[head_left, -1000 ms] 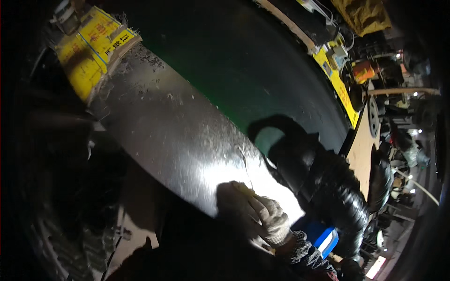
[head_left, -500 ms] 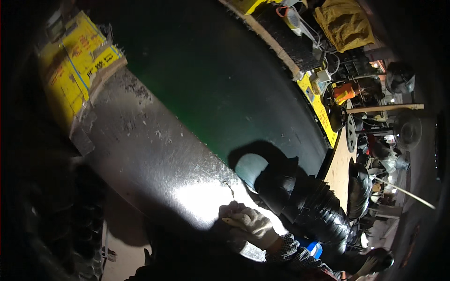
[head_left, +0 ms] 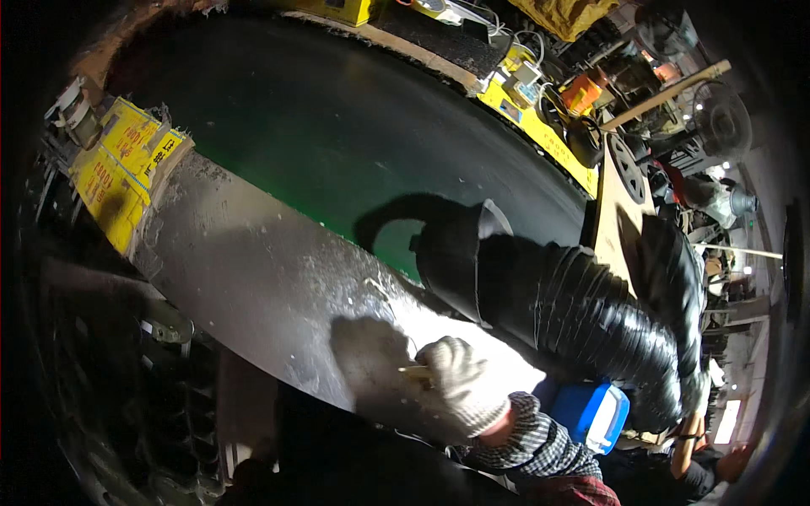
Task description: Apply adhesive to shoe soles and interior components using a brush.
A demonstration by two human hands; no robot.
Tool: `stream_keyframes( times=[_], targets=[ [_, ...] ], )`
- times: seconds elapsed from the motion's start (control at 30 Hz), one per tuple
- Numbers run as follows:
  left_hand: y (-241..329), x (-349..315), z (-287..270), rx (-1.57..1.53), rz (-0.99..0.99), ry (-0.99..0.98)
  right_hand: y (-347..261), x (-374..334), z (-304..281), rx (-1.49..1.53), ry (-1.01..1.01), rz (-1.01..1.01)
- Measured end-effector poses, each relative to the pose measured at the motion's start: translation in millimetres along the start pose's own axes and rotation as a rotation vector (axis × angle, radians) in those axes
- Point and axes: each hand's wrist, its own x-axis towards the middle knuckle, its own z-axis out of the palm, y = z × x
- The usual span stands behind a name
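Note:
In a whitish knitted glove, my right hand (head_left: 460, 375) hangs over the brightly lit part of a grey, scuffed work surface (head_left: 261, 244). Its fingers are curled round a thin, pale stick-like piece (head_left: 415, 370) whose tip points left; its exact kind is not clear. A short wire-like strand (head_left: 378, 288) lies on the surface beyond the glove, and the hand's shadow falls to its left. Just beyond it, a black flexible duct (head_left: 582, 308) with a wide hood (head_left: 451, 257) lies beside the surface. My left hand is not visible.
A dark green belt (head_left: 337, 135) runs behind the work surface. Yellow printed board (head_left: 114, 181) covers the left end. A blue and white container (head_left: 593, 417) stands right of my sleeve. Another person's arm (head_left: 685, 447) shows at lower right. Fans and clutter fill the far right.
The view has turned, so the surface and belt lie flatter across it. My right hand's fingers still hold the stick-like piece, and more of the duct and blue container shows.

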Motion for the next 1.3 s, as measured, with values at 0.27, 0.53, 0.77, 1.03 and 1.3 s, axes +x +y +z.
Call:
stream_keyframes(
  times=[0.27, 0.53, 0.77, 1.03, 1.3],
  targets=[
    [149, -34, 16, -0.245, 0.639, 0.154, 9, -130, -4, 0.214, 0.639, 0.192],
    [234, 90, 224, 0.672, 0.582, 0.377, 10, -307, -17, 0.735, 0.761, 0.391],
    [252, 95, 227, -0.302, 0.595, -0.349, 13, -399, -1, 0.673, 0.878, 0.36],
    [262, -156, 231, 1.644, 1.11, -0.227, 29, -407, 22, 0.951, 0.845, 0.366],
    [188, -114, 155, 1.645, 0.914, -0.288, 23, -415, 18, 0.997, 0.804, 0.423]
  ],
)
